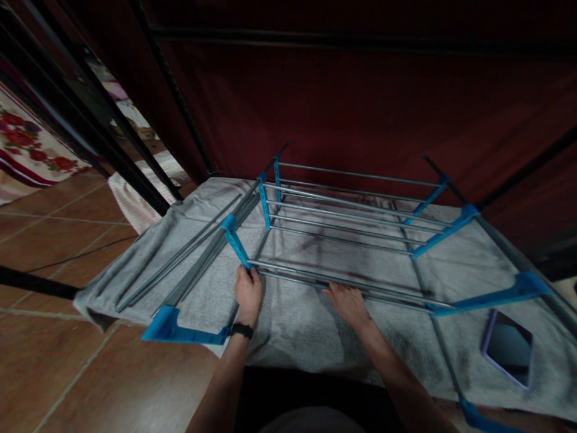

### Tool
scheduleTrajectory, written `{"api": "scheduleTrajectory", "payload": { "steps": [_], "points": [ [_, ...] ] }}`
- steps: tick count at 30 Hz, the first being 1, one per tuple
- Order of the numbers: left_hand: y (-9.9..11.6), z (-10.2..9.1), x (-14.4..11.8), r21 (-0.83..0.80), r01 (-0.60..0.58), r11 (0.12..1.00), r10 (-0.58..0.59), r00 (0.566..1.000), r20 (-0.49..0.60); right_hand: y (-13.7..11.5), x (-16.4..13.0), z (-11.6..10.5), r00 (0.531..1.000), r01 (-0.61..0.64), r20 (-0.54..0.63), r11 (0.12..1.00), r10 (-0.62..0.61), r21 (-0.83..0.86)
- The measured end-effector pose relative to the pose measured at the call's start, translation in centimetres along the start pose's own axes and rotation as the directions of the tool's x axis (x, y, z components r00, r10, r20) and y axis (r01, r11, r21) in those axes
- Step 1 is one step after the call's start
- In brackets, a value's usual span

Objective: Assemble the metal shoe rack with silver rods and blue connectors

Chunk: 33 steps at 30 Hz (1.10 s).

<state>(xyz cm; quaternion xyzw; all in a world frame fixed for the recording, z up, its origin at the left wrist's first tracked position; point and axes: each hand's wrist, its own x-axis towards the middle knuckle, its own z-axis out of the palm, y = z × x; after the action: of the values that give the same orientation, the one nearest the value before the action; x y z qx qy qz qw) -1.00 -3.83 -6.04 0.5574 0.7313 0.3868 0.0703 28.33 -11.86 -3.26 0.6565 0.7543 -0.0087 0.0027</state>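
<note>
A rack of thin grey metal tubes [347, 227] and blue plastic brackets lies on its side across a grey cloth. My left hand [247, 293] is closed at the lower end of a blue bracket [237, 242], where a tube meets it; a dark band circles that wrist. Farther right, my right hand [346, 302] has its fingers curled over the near pair of tubes [387, 288], about midway along. Those tubes run to a long blue bracket [496, 299] at the right. Another blue bracket [180, 331] sits at the near left, on a side pole.
Several loose grey tubes [180, 255] lie on the cloth [293, 346] left of the rack. A phone in a purple case [508, 347] rests at the right. Dark metal posts [130, 144] and a dark red panel [342, 108] stand behind; tiled floor [148, 379] shows at left.
</note>
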Motion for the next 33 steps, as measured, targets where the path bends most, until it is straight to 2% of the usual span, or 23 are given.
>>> {"api": "scheduleTrajectory", "payload": {
  "steps": [11,33],
  "points": [
    [0.5,-0.5,-0.1,0.015,0.034,0.999,-0.034,0.999,0.027,-0.4,-0.4,2.0,0.977,-0.022,-0.212,0.999,0.030,0.040],
    [0.2,-0.1,0.0,0.020,0.054,0.998,-0.054,0.998,0.030,-1.0,-0.4,2.0,0.971,-0.038,-0.231,0.997,0.053,0.069]
  ]
}}
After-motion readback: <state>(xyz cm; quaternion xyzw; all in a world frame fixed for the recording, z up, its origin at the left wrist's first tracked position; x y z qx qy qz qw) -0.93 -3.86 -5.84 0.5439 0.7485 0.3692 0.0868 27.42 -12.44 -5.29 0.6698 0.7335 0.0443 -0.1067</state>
